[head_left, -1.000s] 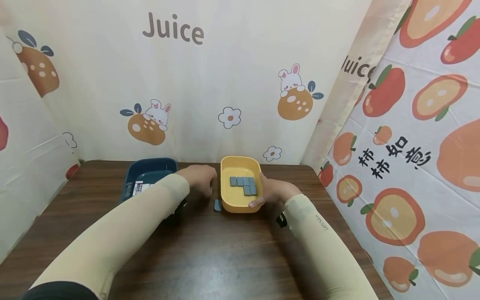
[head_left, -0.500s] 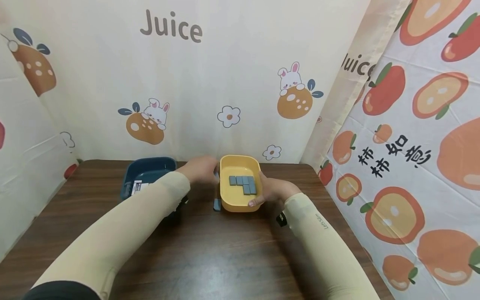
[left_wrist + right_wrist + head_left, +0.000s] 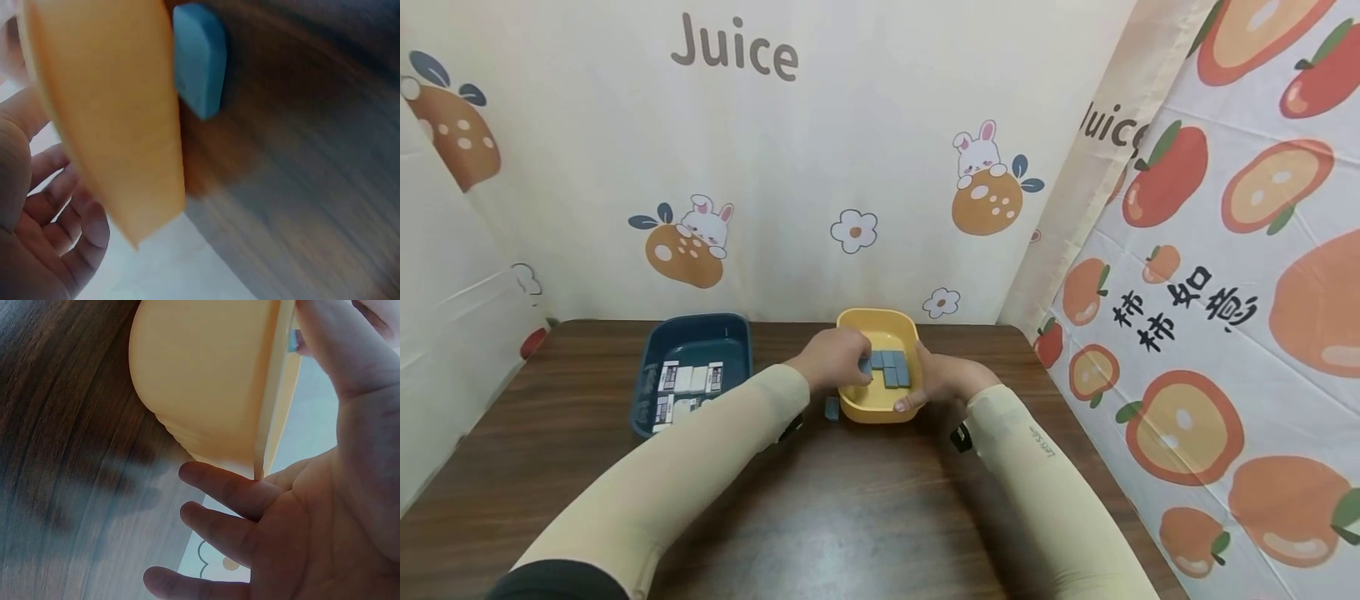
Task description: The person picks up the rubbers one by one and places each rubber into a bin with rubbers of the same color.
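Note:
My left hand (image 3: pixel 835 358) (image 3: pixel 44 231) reaches over the left wall of the yellow tray (image 3: pixel 880 314) (image 3: pixel 112 112) (image 3: pixel 200 369), pinching a blue-grey tile (image 3: pixel 865 368) low inside; the fingertips partly cover it. Several similar tiles (image 3: pixel 897 373) lie together on the tray floor. One more tile (image 3: pixel 832 408) (image 3: pixel 199 59) is on the table against the tray's left outer side. At the right wall, my right hand (image 3: pixel 951 379) (image 3: pixel 306 512) holds the tray, thumb over the rim and the other fingers spread outside.
A dark blue tray (image 3: pixel 741 333) stands at the left on the brown table (image 3: pixel 820 517), with several white and pale pieces (image 3: pixel 683 379) in it, partly behind my left sleeve. A printed curtain (image 3: pixel 775 167) hangs along the table's back edge.
From beside the yellow tray, my left hand has moved right and over its wall with a tile, uncovering more of the dark blue tray. My right hand has kept its hold.

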